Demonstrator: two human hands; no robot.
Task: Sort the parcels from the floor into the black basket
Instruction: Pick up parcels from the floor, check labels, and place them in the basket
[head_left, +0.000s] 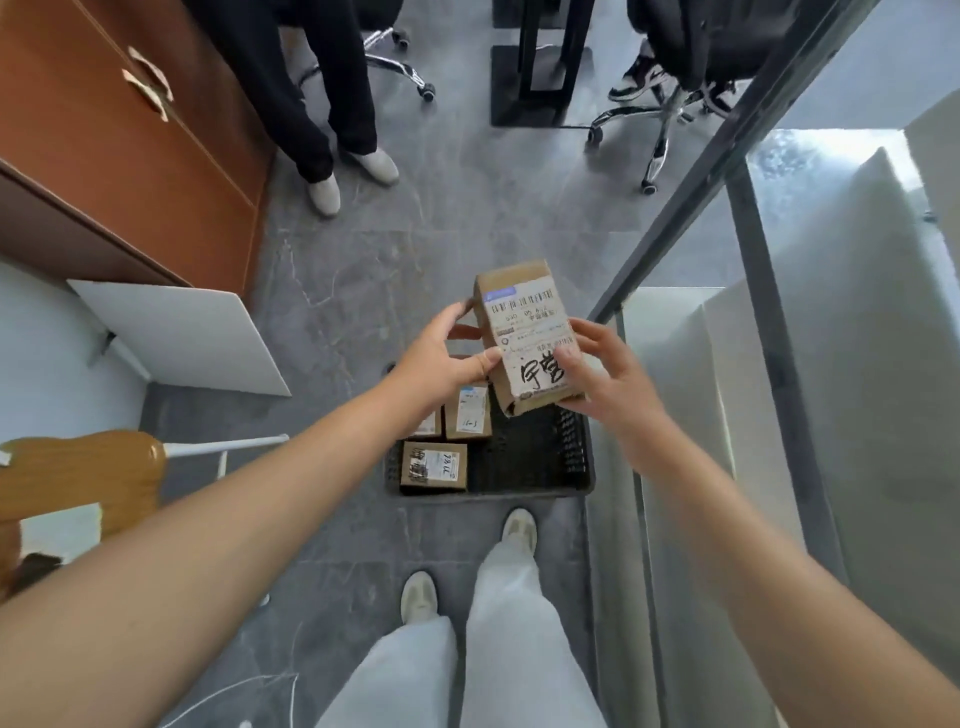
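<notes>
On the grey tiled floor (337, 291) in front of our feet sits the black basket (524, 457), with three small brown parcels (434, 466) lying in its left part and its right part bare. Above the basket we hold a larger brown parcel (524, 338) in the air, label up and tilted, with handwritten marks near its lower end. Our left hand (441, 358) has its grip closed on the parcel's left edge, and our right hand (605, 374) has its grip closed on the lower right corner.
</notes>
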